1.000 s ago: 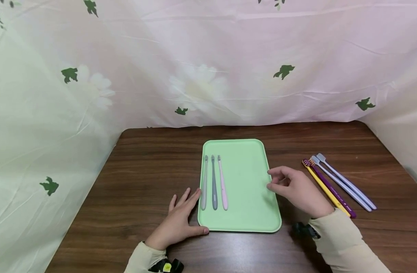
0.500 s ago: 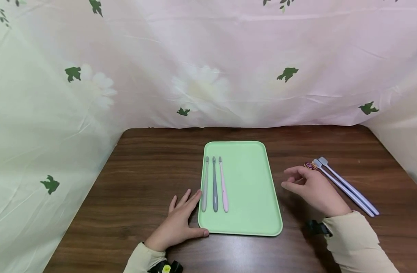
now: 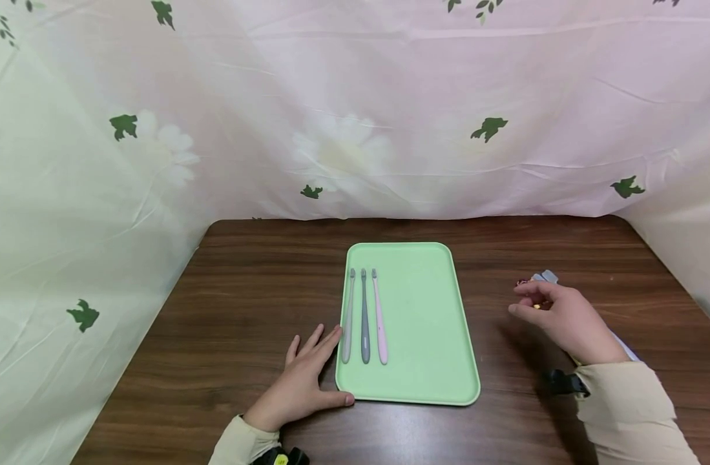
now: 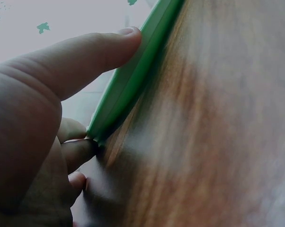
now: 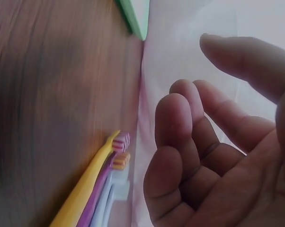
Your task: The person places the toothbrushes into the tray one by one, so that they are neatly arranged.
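Observation:
My left hand (image 3: 299, 384) rests at the near left corner of a light green tray (image 3: 427, 323), thumb and fingers spread along its rim (image 4: 116, 101). Three toothbrushes lie side by side on the tray's left part: a light grey toothbrush (image 3: 347, 326), a dark grey toothbrush (image 3: 364, 326) and a pink toothbrush (image 3: 380, 326). Over at the right, my right hand (image 3: 578, 323) hovers above more toothbrushes, its fingers loosely bent and nothing between them. Below it lie a yellow toothbrush (image 5: 88, 182), a purple toothbrush (image 5: 96, 191) and two light blue toothbrushes (image 5: 121, 189), largely hidden by the hand in the head view.
The dark wooden table (image 3: 261, 290) bears everything. Pale cloth (image 3: 244, 129) with flower and leaf prints hangs behind the table and along its sides. Each wrist carries a black strapped device, such as the right wrist device (image 3: 566, 382).
My right hand has moved from the tray's right edge rightward until it covers most of the toothbrushes there. The left hand has stayed at the tray corner.

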The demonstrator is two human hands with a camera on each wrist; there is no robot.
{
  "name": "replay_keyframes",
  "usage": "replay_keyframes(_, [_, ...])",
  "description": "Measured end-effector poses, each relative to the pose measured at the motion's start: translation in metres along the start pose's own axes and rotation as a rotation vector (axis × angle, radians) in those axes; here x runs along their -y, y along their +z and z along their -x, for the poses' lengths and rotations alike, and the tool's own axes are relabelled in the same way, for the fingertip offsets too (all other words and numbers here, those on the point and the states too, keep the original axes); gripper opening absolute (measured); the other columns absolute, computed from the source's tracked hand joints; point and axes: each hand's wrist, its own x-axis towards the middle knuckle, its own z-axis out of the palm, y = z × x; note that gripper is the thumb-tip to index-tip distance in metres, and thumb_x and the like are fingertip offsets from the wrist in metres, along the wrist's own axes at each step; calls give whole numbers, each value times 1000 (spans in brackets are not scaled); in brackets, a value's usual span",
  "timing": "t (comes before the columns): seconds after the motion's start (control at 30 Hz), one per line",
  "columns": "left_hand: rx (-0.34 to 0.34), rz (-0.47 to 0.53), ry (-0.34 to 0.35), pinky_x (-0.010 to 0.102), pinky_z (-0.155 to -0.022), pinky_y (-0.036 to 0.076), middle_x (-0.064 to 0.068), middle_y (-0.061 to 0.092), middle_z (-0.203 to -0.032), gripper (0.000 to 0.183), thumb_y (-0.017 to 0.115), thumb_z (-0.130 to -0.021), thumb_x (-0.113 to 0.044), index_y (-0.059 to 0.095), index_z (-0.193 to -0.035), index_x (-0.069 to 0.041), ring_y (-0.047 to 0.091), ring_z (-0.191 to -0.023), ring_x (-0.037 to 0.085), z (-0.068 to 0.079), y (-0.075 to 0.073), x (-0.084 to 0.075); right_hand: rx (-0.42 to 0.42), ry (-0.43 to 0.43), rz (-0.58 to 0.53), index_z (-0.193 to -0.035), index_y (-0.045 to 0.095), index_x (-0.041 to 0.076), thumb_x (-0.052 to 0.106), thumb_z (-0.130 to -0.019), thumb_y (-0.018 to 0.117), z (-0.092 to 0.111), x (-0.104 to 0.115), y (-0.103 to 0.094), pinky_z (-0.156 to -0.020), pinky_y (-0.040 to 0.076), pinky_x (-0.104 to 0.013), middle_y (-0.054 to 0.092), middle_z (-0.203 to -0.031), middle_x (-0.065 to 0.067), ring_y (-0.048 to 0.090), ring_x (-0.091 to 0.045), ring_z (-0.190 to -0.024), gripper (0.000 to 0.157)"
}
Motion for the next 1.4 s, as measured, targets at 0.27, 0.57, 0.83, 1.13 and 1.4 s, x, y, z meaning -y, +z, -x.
replay_keyframes(0.27, [4, 8, 1, 63, -114, -7, 4, 30, -163, 111, 83, -75, -57, 26, -161, -13, 10, -153, 33, 0, 1, 0, 51, 12, 20, -116, 67, -3, 36, -92, 73, -2, -12, -1, -64, 42, -27, 64, -94, -7, 53, -20, -82, 46])
replay_keyframes(0.57, [5, -3, 17, 61, -115, -7, 6, 32, -162, 111, 83, -76, -55, 27, -160, -10, 11, -153, 33, -1, 1, 0, 71, 51, 16, -118, 66, -4, 39, -95, 70, 0, -24, -7, -64, 46, -29, 66, -96, -9, 56, -20, -82, 49])
replay_keyframes(0.83, [13, 2, 7, 60, -115, -7, 6, 32, -162, 111, 84, -76, -54, 27, -160, -11, 11, -153, 33, 0, 0, -1, 95, 90, 5, -116, 64, -5, 40, -95, 69, -2, -28, -7, -63, 46, -32, 64, -89, -8, 55, -21, -77, 50])
replay_keyframes(1.13, [15, -6, 5, 60, -116, -7, 6, 31, -162, 111, 84, -76, -54, 26, -160, -11, 10, -153, 33, -2, -3, -1, 120, 123, -43, -124, 60, -8, 42, -97, 66, -7, -28, -5, -63, 51, -32, 67, -92, -10, 60, -21, -77, 57])
replay_keyframes(1.4, [8, -10, -7, 61, -116, -7, 6, 31, -162, 111, 84, -75, -54, 26, -160, -12, 11, -153, 33, -1, -2, -1, 106, 72, -81, -124, 61, -10, 36, -97, 68, -9, -21, 3, -60, 54, -28, 71, -92, -9, 64, -18, -76, 53])
